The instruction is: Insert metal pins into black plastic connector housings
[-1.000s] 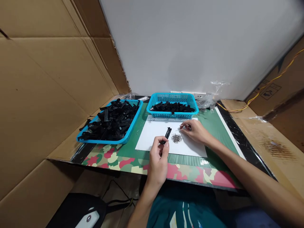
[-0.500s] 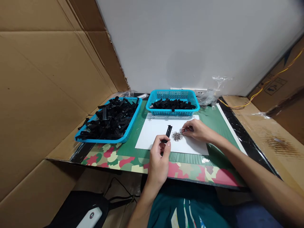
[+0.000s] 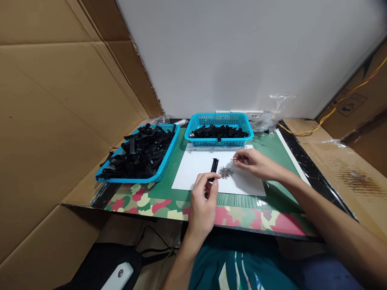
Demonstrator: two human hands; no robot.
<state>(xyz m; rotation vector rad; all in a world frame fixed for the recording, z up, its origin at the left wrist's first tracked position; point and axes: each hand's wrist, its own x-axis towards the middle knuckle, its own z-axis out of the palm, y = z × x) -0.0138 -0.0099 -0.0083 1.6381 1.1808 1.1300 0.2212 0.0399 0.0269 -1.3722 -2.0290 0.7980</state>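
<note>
My left hand [image 3: 205,191] is closed around the lower end of a long, narrow black plastic part [image 3: 215,165], whose upper end points away from me over the white sheet [image 3: 187,175]. Beside that part lies a small heap of tiny metal pieces [image 3: 225,172]. My right hand [image 3: 246,161] is just right of the heap, its fingers pinched on a thin metal piece [image 3: 232,159] with a tip sticking out to the left. Its exact kind is too small to make out.
A blue basket [image 3: 160,173] heaped with black plastic parts [image 3: 142,151] stands at the left. Another blue basket [image 3: 219,141] with black parts is at the back. Crumpled clear plastic [image 3: 262,123] lies beside it. Cardboard [image 3: 54,100] walls the left side, and yellow wires [image 3: 325,117] run at the right.
My right hand has moved slightly right and away from the heap, and the thin metal piece now points left. My left hand still holds the black part in nearly the same place.
</note>
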